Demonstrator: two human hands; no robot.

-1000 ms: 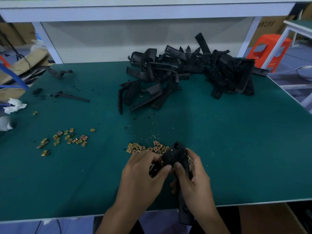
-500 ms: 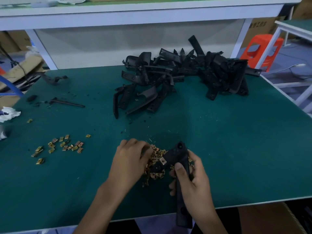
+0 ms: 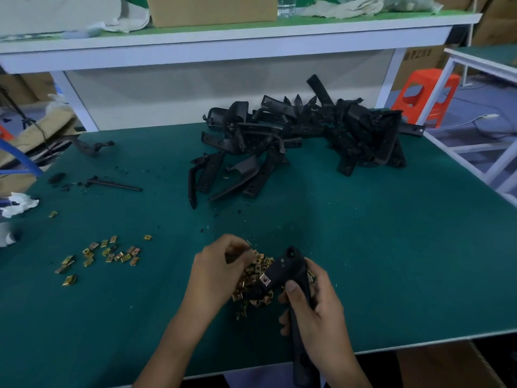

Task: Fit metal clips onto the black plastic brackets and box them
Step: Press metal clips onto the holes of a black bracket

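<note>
My right hand (image 3: 316,306) grips a long black plastic bracket (image 3: 288,268) near the front edge of the green table; one metal clip (image 3: 265,280) sits fitted on its upper arm. Under and beside it lies a pile of brass-coloured metal clips (image 3: 253,287). My left hand (image 3: 218,271) rests over the pile's left side with curled fingertips at the clips; whether it holds one is hidden. A big heap of black brackets (image 3: 302,141) lies at the back of the table.
A second scatter of clips (image 3: 112,254) lies to the left. A loose black rod (image 3: 114,184) and another black part (image 3: 92,145) lie at the far left. White rag (image 3: 16,204) at the left edge. An orange stool (image 3: 425,96) stands off to the right.
My left hand left the bracket and moved left and up onto the clip pile. The fitted clip on the bracket is now uncovered. My right hand keeps its hold.
</note>
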